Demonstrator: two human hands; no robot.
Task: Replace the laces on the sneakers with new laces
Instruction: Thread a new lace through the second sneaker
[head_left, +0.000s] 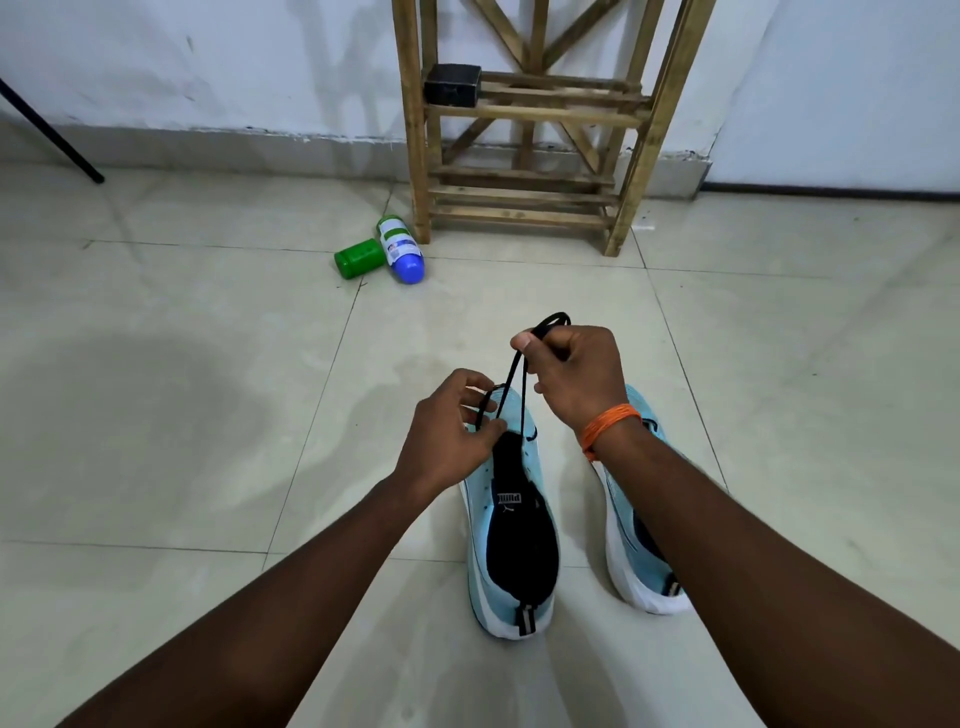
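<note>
Two light blue sneakers with white soles stand on the tiled floor, heels toward me. The left sneaker (511, 525) has a black tongue and lining showing. The right sneaker (631, 535) is partly hidden under my right forearm. A black lace (519, 374) rises from the left sneaker's toe end. My right hand (574, 376) is shut on the lace's upper part, which loops out above the fist. My left hand (447, 431) pinches the lower part of the lace just above the shoe's front eyelets.
A wooden rack (524, 119) stands against the white wall ahead, with a small black box (452, 84) on its shelf. A green container (360, 258) and a white bottle with a blue cap (400, 249) lie on the floor left of it. A black pole (49, 132) leans at far left.
</note>
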